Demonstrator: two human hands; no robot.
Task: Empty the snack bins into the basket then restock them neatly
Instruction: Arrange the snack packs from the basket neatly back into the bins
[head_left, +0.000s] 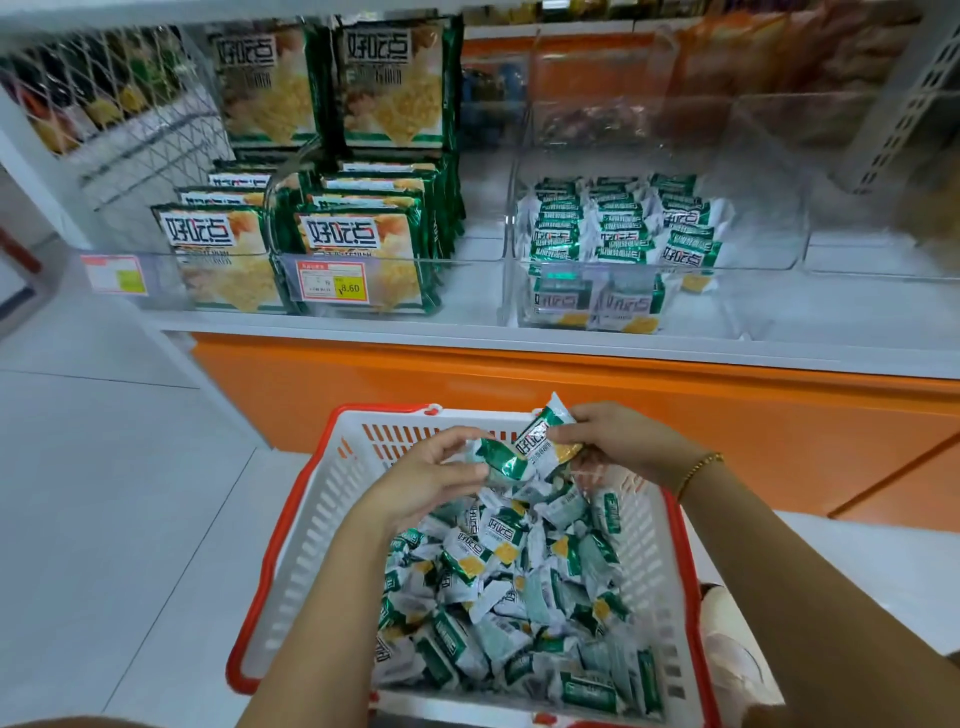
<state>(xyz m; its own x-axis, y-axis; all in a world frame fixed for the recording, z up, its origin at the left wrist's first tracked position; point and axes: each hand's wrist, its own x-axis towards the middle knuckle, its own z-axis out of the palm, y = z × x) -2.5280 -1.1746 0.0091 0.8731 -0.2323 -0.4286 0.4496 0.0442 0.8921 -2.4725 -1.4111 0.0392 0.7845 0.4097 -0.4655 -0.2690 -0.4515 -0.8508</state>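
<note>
Your left grip pinches one small green packet and your right grip pinches a second packet, both just above the basket full of loose packets, so you look to be restocking; next, lay them flat beside the neat rows in the clear bin

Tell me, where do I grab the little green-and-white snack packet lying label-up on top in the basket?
Pinch the green-and-white snack packet across its two long edges, coming straight down from above. It lies flat, label up, uppermost in the white slotted plastic basket, so its top is free, and the basket walls would likely block a sideways reach.
</note>
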